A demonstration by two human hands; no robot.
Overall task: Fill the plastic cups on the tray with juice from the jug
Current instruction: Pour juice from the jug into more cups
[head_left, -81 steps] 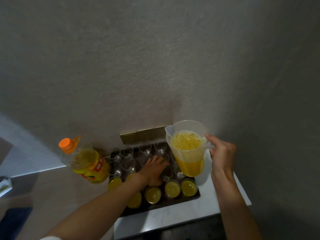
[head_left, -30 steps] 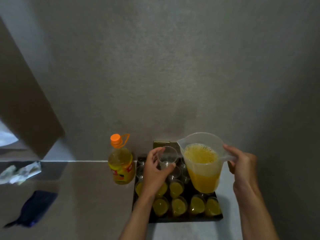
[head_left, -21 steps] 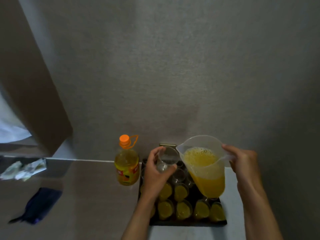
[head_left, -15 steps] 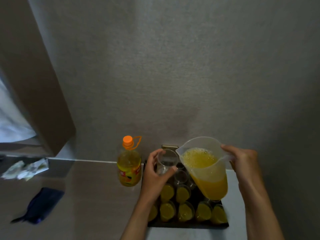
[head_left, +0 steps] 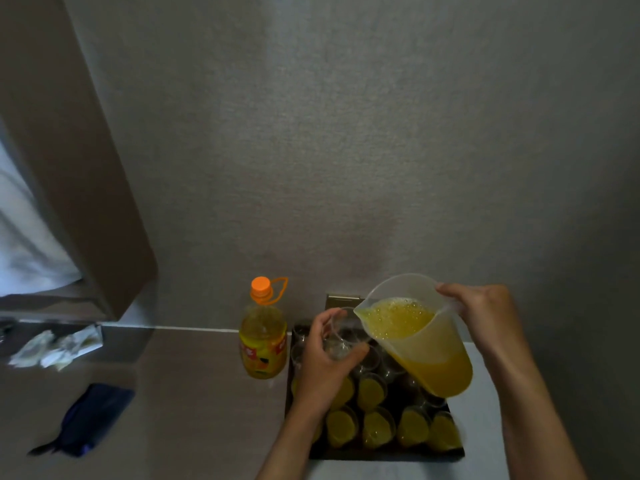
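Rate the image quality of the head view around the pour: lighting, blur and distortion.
Head view: dim, muddy light, corners darkening; the juice in the tilted jug is the brightest patch. The clear cup in the left hand is hard to outline against the dark tray. The right hand looks soft, and the wide lens bends the edges.

Tilted jug (head_left: 420,337) of orange juice, spout at raised clear cup (head_left: 341,336) above tray (head_left: 381,454).
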